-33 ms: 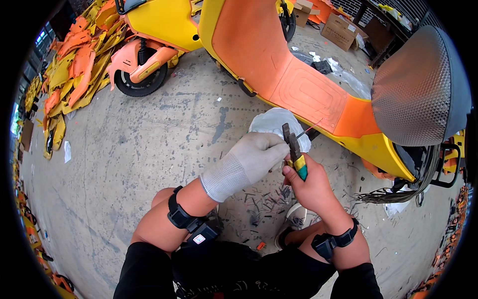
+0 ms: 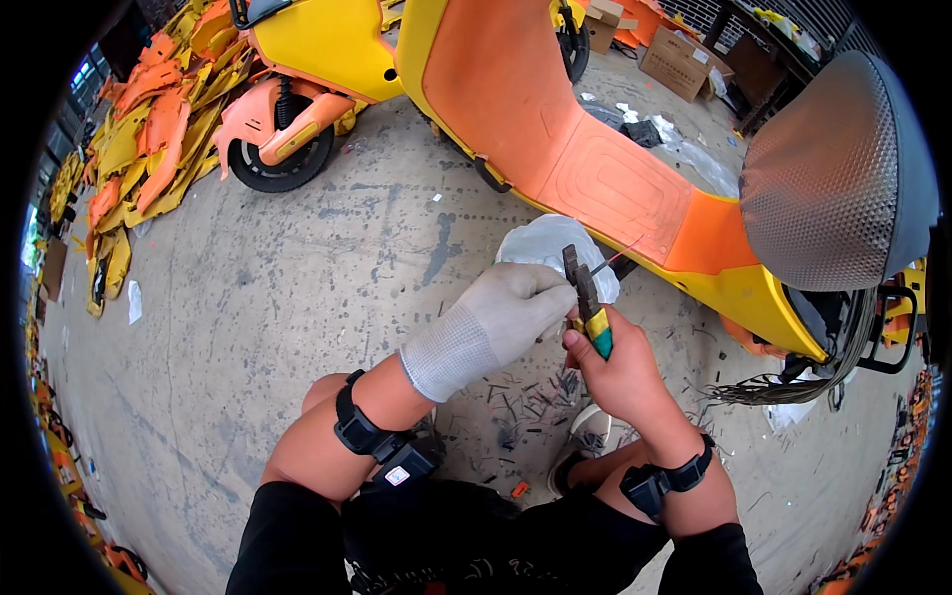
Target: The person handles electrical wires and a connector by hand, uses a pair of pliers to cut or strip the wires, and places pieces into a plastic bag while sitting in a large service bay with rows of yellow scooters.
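My left hand (image 2: 501, 317), in a pale grey knit glove, is closed in a pinch just left of the pliers; what its fingertips hold is hidden. Bare, my right hand (image 2: 617, 369) grips a pair of pliers (image 2: 585, 281) with yellow and green handles, their dark jaws pointing up and away from me. A thin reddish wire (image 2: 621, 254) runs from behind the jaws toward the edge of an orange and yellow scooter (image 2: 620, 193). Beyond my hands lies a white plastic bag (image 2: 528, 241), partly covered by them.
Scraps of cut wire (image 2: 516, 412) litter the floor between my feet. At the right hangs a bundle of dark cables (image 2: 783, 390) below a grey seat-like cover (image 2: 823, 178). A heap of orange and yellow panels (image 2: 149, 129) fills the far left; a cardboard box (image 2: 677, 64) stands behind the scooter.
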Demonstrator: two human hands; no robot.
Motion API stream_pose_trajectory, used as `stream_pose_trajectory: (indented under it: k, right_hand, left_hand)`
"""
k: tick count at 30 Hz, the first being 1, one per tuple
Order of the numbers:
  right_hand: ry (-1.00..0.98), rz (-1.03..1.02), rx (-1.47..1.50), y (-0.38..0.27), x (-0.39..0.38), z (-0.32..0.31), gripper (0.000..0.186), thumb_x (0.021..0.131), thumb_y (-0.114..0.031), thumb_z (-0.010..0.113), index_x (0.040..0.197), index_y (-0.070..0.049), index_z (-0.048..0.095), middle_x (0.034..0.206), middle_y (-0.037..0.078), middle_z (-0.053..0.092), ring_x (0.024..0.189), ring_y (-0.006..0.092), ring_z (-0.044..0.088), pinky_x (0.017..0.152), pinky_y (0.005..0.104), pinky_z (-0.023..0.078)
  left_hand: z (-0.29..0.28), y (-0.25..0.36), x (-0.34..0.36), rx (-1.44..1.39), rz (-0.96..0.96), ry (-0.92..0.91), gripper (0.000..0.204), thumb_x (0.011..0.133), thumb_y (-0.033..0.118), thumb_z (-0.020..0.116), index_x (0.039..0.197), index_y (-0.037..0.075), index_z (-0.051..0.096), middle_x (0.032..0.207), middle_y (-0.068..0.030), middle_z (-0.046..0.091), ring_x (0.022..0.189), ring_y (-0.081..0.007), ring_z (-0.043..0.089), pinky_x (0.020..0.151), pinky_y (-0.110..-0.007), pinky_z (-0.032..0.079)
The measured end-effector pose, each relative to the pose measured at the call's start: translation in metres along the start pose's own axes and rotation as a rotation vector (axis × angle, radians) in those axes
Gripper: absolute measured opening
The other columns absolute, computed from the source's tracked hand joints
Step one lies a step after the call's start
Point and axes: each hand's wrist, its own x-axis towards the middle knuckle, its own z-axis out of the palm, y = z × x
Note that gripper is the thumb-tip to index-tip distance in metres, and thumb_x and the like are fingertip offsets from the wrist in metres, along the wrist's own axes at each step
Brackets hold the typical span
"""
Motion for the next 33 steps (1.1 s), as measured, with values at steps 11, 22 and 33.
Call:
stream_pose_trajectory:
  k: [11,22,33]
  right_hand:
    - [-0.007,0.002,-0.011,-0.003,0.000,-0.001,0.021,0.097,-0.016,0.063,0.111,-0.001,0.060,0.071,0.012,0.067,0.064,0.0248,0.066,0.062,0.0371,0.051]
    - [0.011,-0.072,0.026,0.004,0.008,0.000,0.037,0.095,-0.018,0.067,0.126,-0.001,0.055,0.097,0.014,0.071,0.089,0.0273,0.069,0.081,0.0363,0.052]
    - [-0.066,-0.141,0.150,0.013,0.007,-0.007,0.054,0.096,-0.012,0.064,0.146,-0.007,0.043,0.127,0.015,0.063,0.114,0.0250,0.060,0.099,0.0349,0.045]
  left_hand:
    - [0.000,-0.005,0.002,-0.045,-0.025,-0.006,0.033,0.096,0.027,0.051,0.088,-0.001,0.066,0.064,-0.0035,0.052,0.062,-0.0123,0.050,0.061,-0.029,0.043]
    - [0.008,-0.006,0.006,0.222,0.099,0.160,0.029,0.098,0.025,0.053,0.096,-0.002,0.065,0.078,-0.0146,0.063,0.076,-0.0279,0.063,0.074,-0.037,0.050]
    - [0.001,-0.003,0.005,-0.187,-0.063,0.055,0.026,0.103,0.021,0.049,0.111,-0.001,0.062,0.074,-0.0003,0.055,0.059,-0.0060,0.050,0.055,-0.021,0.043]
